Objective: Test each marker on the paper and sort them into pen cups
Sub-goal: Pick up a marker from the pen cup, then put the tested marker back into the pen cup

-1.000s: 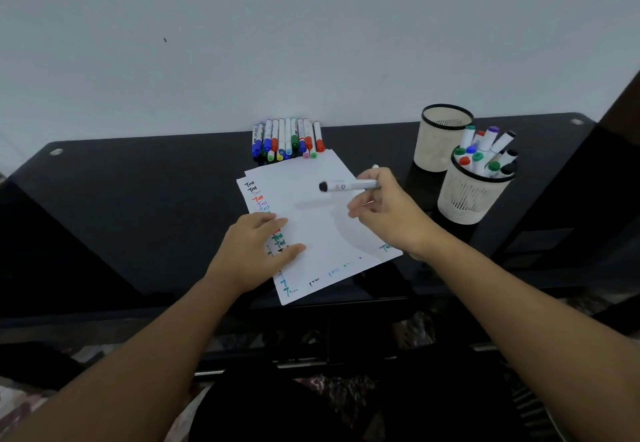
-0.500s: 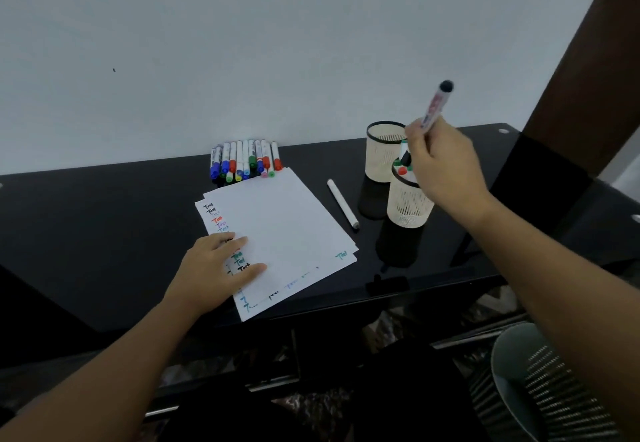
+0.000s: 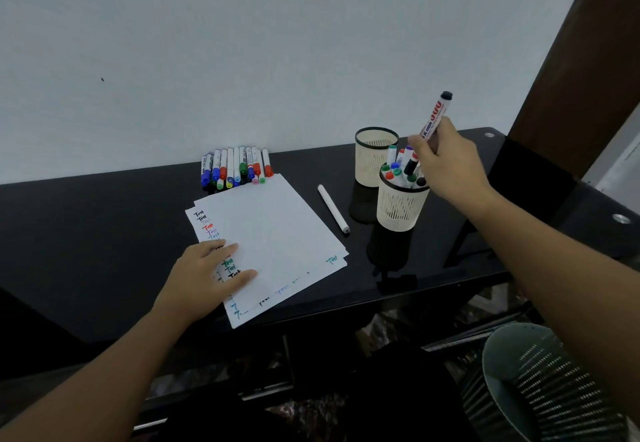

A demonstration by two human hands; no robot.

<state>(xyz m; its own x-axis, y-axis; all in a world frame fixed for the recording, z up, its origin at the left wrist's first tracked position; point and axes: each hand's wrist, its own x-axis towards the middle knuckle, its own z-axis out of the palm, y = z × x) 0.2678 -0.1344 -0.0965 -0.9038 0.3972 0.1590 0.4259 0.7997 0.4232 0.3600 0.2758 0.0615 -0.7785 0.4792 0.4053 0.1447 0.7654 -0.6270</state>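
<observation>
Desk (image 3: 104,233), black and glossy, fills mid-frame; its left and right ends are cut off, and the space under it is too dark to read. Mesh bin (image 3: 554,386) sits low and right of the desk, partly hidden behind the right forearm. Paper stack (image 3: 277,233) lies at desk centre, with "Test" scribbles along the left and bottom edges, several covered by the left hand (image 3: 204,279), which rests flat on the stack's left side, fingers straight and slightly spread. Right hand (image 3: 450,164) is up and right of the paper, over the front pen cup (image 3: 398,206), fingers clamped on a black-capped marker (image 3: 434,117) held tilted, cap end up; its lower end is hidden in the grip. Front cup holds several markers, count unclear. Rear pen cup (image 3: 372,154) stands just behind it; contents not visible. Marker row (image 3: 235,168) lies against the wall, just behind the paper. White pen (image 3: 333,207) lies between paper and cups.
</observation>
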